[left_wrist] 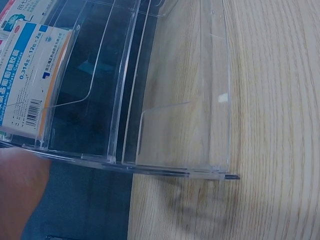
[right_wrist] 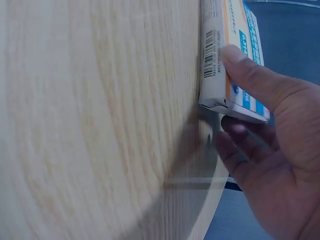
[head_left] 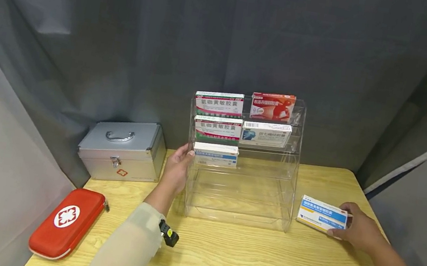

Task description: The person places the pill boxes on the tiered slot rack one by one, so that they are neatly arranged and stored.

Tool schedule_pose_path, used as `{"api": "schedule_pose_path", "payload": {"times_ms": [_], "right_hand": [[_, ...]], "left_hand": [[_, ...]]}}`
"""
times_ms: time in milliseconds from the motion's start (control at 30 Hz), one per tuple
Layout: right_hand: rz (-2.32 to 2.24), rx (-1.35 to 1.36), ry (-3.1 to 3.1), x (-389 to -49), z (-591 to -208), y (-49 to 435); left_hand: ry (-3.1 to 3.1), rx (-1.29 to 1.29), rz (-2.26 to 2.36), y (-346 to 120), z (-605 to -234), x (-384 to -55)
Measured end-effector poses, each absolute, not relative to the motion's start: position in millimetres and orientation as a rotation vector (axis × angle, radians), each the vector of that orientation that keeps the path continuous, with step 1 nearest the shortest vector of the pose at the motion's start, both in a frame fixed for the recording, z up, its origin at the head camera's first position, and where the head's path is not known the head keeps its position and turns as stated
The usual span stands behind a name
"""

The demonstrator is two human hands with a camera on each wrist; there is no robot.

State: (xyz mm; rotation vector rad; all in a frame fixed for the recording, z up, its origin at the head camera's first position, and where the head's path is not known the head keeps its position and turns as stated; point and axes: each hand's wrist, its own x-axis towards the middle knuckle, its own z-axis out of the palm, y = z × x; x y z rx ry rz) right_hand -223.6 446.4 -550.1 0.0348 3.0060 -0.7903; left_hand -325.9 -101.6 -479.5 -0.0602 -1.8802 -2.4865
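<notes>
A clear acrylic display rack (head_left: 240,187) with stepped tiers stands on the table. My left hand (head_left: 178,169) holds its left side near the middle tier; in the left wrist view only part of that hand (left_wrist: 22,187) shows. My right hand (head_left: 360,228) pinches a white-and-blue medicine box (head_left: 322,215) to the right of the rack, thumb on its front. The right wrist view shows the thumb (right_wrist: 250,72) over the box's printed face and the other fingers near its end. A similar blue-and-white box (head_left: 215,155) sits in the rack beside my left hand.
Upper tiers hold two pink-and-green boxes (head_left: 219,105), a red box (head_left: 272,107) and a white-and-grey box (head_left: 265,135). To the left stand a silver case (head_left: 121,151) and a red zip pouch (head_left: 67,224). A dark curtain (head_left: 227,38) hangs behind the table (head_left: 228,255).
</notes>
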Motion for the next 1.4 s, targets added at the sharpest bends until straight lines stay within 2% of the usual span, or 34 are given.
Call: {"api": "schedule_pose_path", "payload": {"times_ms": [567, 700, 800, 867, 1067, 1200, 1300, 1400], "right_hand": [[-1.115, 0.309, 3.186, -211.1, -530.7, 448.0], [-1.686, 0.311, 3.041, -209.9, -509.2, 443.5], [-2.334, 0.198, 2.649, -211.2, -484.1, 437.9], [-2.607, 0.130, 2.422, -212.5, -465.1, 431.3], [-2.903, -0.025, 2.103, -218.2, -409.9, 396.6], [-2.730, -0.182, 2.399, -224.0, -381.4, 365.6], [-2.212, -0.200, 2.971, -226.5, -363.4, 339.4], [-1.650, -0.330, 3.398, -231.3, -351.2, 312.7]], "left_hand": [[-1.889, -0.080, -2.500, -103.9, -481.8, -325.0], [-1.898, -0.091, -2.501, -104.2, -481.0, -324.5], [-1.895, -0.087, -2.497, -103.6, -480.2, -324.3], [-1.883, -0.076, -2.498, -103.1, -479.9, -324.4], [-1.874, -0.063, -2.500, -102.1, -480.2, -324.4], [-1.878, -0.075, -2.496, -102.4, -481.2, -325.0], [-1.884, -0.074, -2.492, -102.4, -481.3, -324.5], [-1.895, -0.080, -2.488, -102.4, -480.6, -324.3]]}}
